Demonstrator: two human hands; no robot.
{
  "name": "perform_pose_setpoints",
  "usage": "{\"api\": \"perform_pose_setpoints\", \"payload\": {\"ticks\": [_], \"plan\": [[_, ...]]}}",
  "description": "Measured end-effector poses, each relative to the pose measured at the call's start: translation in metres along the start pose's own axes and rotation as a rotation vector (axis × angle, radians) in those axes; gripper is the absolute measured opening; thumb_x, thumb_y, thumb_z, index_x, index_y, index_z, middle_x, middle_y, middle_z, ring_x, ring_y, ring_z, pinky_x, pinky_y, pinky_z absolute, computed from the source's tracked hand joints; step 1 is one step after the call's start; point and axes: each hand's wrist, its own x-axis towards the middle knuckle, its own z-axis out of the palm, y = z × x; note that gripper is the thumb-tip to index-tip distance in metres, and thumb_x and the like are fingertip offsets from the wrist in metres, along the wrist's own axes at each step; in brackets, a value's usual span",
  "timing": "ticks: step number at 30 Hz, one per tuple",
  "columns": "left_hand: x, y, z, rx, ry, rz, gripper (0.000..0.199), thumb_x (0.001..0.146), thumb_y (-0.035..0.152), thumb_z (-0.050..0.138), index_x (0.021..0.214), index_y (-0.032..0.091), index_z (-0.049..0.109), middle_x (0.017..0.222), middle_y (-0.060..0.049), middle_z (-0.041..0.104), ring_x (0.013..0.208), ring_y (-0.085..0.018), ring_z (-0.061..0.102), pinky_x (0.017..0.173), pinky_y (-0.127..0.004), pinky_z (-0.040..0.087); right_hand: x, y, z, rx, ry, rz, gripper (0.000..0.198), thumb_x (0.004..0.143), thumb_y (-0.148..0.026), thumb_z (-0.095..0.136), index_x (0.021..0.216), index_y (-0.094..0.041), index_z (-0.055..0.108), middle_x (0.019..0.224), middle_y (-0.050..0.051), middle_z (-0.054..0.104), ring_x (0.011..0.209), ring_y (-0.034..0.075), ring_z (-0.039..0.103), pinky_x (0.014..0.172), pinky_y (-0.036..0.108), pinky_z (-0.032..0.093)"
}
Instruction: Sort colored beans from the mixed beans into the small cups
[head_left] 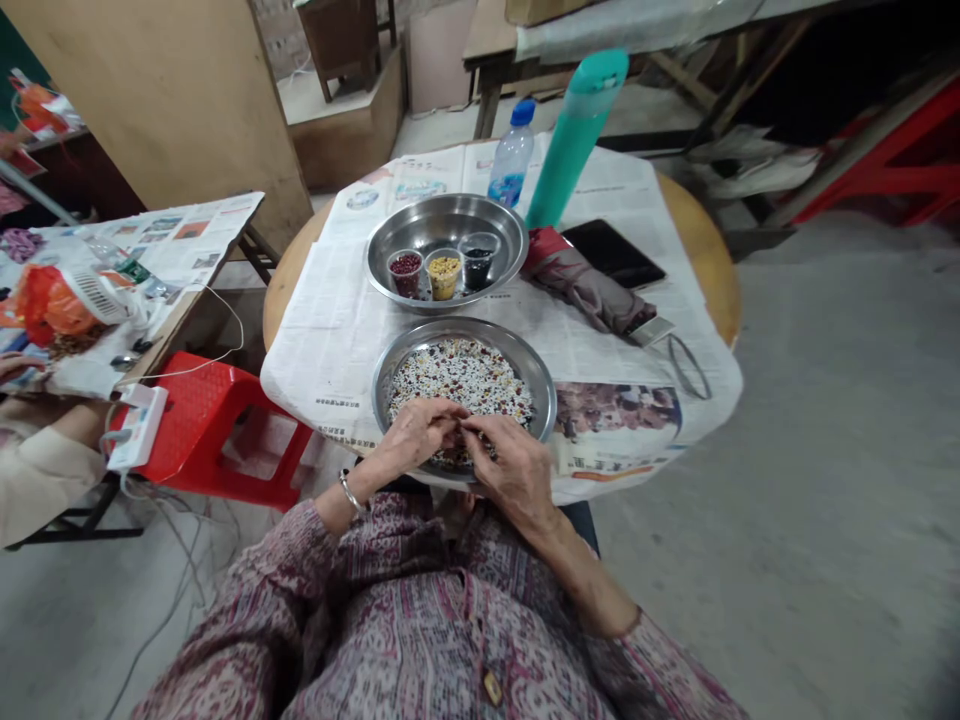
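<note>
A steel bowl (547, 392) right in front of me holds a layer of white rice-like grains (459, 375) mixed with red, yellow and dark beans. Over its near edge, my left hand (421, 432) is closed, its fingertips bent down at the grains. My right hand (516, 468) meets it there, thumb and fingers pinched together. Whatever lies between the fingers is too small to make out. Behind stands a second steel bowl (450, 212) with three clear cups: dark red beans (406, 272), yellow kernels or beans (443, 275) and black beans (477, 265).
Newspaper (322, 330) covers the round table. Toward its back right are a water bottle (513, 155), a tall green container (577, 135), a folded umbrella (592, 290) and a dark flat case (615, 252). At left are a red stool (217, 430), a power strip (139, 428) and another person's sleeve (49, 480).
</note>
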Motion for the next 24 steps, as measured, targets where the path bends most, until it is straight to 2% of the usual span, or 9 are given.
{"api": "perform_pose_setpoints", "payload": {"ticks": [3, 8, 11, 15, 21, 24], "plan": [[0.004, -0.002, 0.005, -0.162, -0.068, -0.063, 0.031, 0.078, 0.009, 0.05, 0.095, 0.017, 0.076, 0.088, -0.003, 0.076, 0.079, -0.016, 0.07, 0.075, -0.027, 0.057, 0.002, -0.004, -0.004, -0.042, -0.015, -0.052, 0.017, 0.097, -0.02, 0.049, 0.095, -0.021, 0.066, 0.093, 0.006, 0.073, 0.088, 0.021, 0.065, 0.082, 0.033, 0.05], [0.007, 0.0, 0.009, -0.504, -0.079, -0.248, 0.038, 0.076, 0.004, 0.045, 0.096, 0.014, 0.075, 0.094, -0.007, 0.077, 0.091, -0.017, 0.072, 0.087, -0.028, 0.056, 0.007, -0.01, -0.005, -0.105, -0.047, -0.065, 0.02, 0.098, -0.022, 0.049, 0.095, -0.022, 0.068, 0.093, 0.006, 0.073, 0.09, 0.022, 0.063, 0.086, 0.036, 0.049], [0.005, 0.003, 0.005, -0.628, -0.079, -0.246, 0.032, 0.075, 0.003, 0.05, 0.091, 0.015, 0.074, 0.099, -0.008, 0.077, 0.095, -0.019, 0.072, 0.093, -0.031, 0.057, 0.008, -0.01, -0.003, -0.057, -0.038, -0.03, 0.021, 0.098, -0.022, 0.049, 0.105, -0.022, 0.069, 0.1, 0.007, 0.074, 0.094, 0.023, 0.064, 0.089, 0.038, 0.05], [0.002, 0.005, -0.001, -0.732, -0.097, -0.253, 0.025, 0.078, 0.005, 0.057, 0.094, 0.014, 0.073, 0.1, -0.009, 0.076, 0.094, -0.018, 0.073, 0.098, -0.034, 0.055, 0.008, -0.005, -0.001, 0.057, 0.03, 0.019, 0.029, 0.097, -0.019, 0.047, 0.117, -0.022, 0.067, 0.111, 0.007, 0.073, 0.101, 0.023, 0.065, 0.094, 0.04, 0.051], [0.001, 0.011, -0.007, -0.763, -0.045, -0.309, 0.035, 0.074, -0.001, 0.06, 0.104, 0.011, 0.074, 0.104, -0.01, 0.076, 0.095, -0.016, 0.072, 0.103, -0.032, 0.051, 0.005, 0.001, 0.003, 0.132, 0.132, 0.043, 0.033, 0.094, -0.014, 0.044, 0.112, -0.023, 0.07, 0.105, 0.008, 0.074, 0.099, 0.022, 0.067, 0.09, 0.041, 0.056], [0.002, 0.012, -0.009, -0.727, -0.035, -0.297, 0.033, 0.073, 0.0, 0.065, 0.103, 0.01, 0.074, 0.098, -0.009, 0.076, 0.089, -0.014, 0.071, 0.103, -0.034, 0.05, 0.004, 0.002, 0.005, 0.118, 0.155, 0.016, 0.032, 0.093, -0.011, 0.045, 0.111, -0.023, 0.07, 0.105, 0.008, 0.073, 0.099, 0.021, 0.068, 0.09, 0.04, 0.056]]}}
